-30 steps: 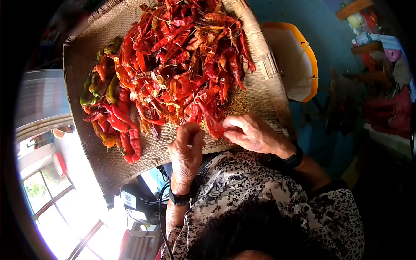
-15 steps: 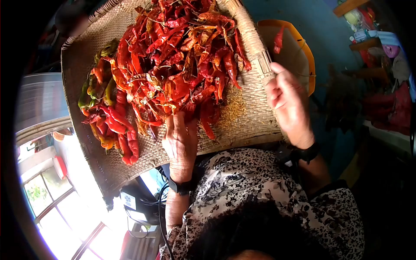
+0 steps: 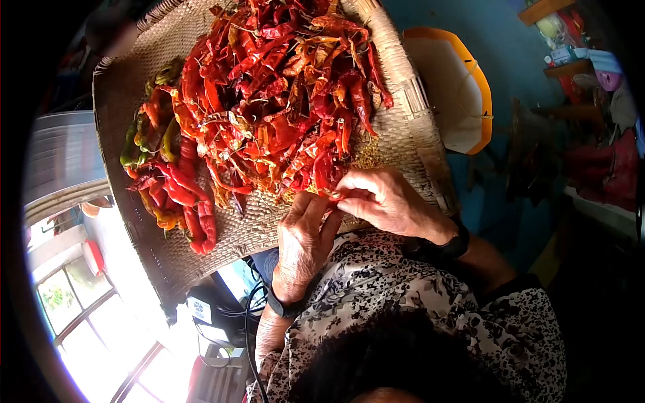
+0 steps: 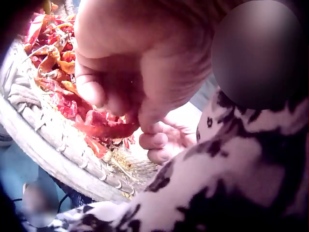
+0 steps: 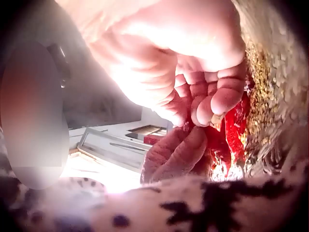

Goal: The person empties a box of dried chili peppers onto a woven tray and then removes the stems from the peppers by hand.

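Near the front edge of a woven basket (image 3: 433,151), the left hand (image 3: 304,242) and right hand (image 3: 396,207) meet at the fingertips. The left hand (image 4: 145,58) pinches a red chili (image 4: 104,129), which lies across below its curled fingers in the left wrist view. Thumb and curled fingers of the right hand (image 5: 169,58) pinch at the same chili's end, largely hidden between the hands. Beyond them rises a big heap of dried red and orange chilies (image 3: 269,107). Small yellow seeds (image 3: 367,156) lie loose on the weave.
Fresher green, orange and red peppers (image 3: 176,188) form a separate group on the basket's left. Right of the basket stands a pale container with an orange rim (image 3: 485,87). A window (image 3: 80,295) and black cables (image 3: 252,295) are at the lower left.
My right hand has come back from the basket's right edge to my left hand. The red chili seen over the orange-rimmed container is out of sight. My left hand has drawn back from the heap.
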Demonstrator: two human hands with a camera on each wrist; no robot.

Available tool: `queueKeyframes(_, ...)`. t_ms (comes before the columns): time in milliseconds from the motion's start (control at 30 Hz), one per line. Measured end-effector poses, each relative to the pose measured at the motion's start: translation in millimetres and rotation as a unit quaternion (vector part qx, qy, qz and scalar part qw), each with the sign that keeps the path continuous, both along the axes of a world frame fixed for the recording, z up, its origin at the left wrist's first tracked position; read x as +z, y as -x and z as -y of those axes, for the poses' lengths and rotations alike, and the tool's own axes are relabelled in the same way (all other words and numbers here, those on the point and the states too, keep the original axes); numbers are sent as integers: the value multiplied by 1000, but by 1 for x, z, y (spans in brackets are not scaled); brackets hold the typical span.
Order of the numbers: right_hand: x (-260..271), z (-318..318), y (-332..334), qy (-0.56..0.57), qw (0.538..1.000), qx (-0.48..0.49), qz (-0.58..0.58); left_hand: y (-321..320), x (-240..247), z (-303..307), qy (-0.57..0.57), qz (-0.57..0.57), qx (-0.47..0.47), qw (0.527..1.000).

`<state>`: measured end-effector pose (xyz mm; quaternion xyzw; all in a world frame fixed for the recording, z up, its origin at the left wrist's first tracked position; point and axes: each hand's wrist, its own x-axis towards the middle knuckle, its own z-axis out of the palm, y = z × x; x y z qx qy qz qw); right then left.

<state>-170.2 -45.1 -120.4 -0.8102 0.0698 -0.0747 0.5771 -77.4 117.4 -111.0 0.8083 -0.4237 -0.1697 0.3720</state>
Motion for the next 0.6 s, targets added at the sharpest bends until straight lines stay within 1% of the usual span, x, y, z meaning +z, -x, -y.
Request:
queueKeyframes(67,-3,10,6,-85,996,-11,-28,-3,-3,0,8,-20,5,1000)
queueKeyframes(100,-1,17,8,-158,986,-49,23,-6,-8,-1,-6,-2,23,1000)
queueKeyframes(133,9,28,13,-219,971,-97,27,-9,-10,-1,-21,15,41,999)
queueKeyframes(167,15,40,15,-243,957,-155,48,-10,-10,0,-39,33,46,998)
queueKeyframes(200,9,57,19,-318,929,-163,97,-10,-11,0,-39,33,46,998)
queueKeyframes(233,20,60,17,-444,845,-274,118,-10,-14,1,-59,51,43,996)
queueKeyframes(267,17,70,15,-496,803,-274,183,-10,-17,2,-77,71,40,994)
queueKeyframes(333,14,74,17,-465,779,-388,160,-9,-21,5,-73,78,51,993)
queueKeyframes(400,19,54,16,-393,832,-370,127,-11,-21,5,-63,69,47,994)
queueKeyframes(433,7,47,17,-287,899,-305,128,-12,-19,5,-66,69,47,994)
queueKeyframes(467,0,36,15,-263,928,-237,114,-13,-17,3,-51,0,44,998)
queueKeyframes(500,-1,24,14,-193,965,-172,47,-13,-15,3,-36,-68,38,996)
queueKeyframes(533,-4,18,13,-134,988,-80,-16,-13,-11,3,-37,-68,34,996)
queueKeyframes(567,-5,10,9,-35,998,-13,-43,-13,-5,3,-27,-69,8,997)
queueKeyframes(600,-8,2,8,20,999,22,-45,-13,0,2,-16,-70,-16,997)
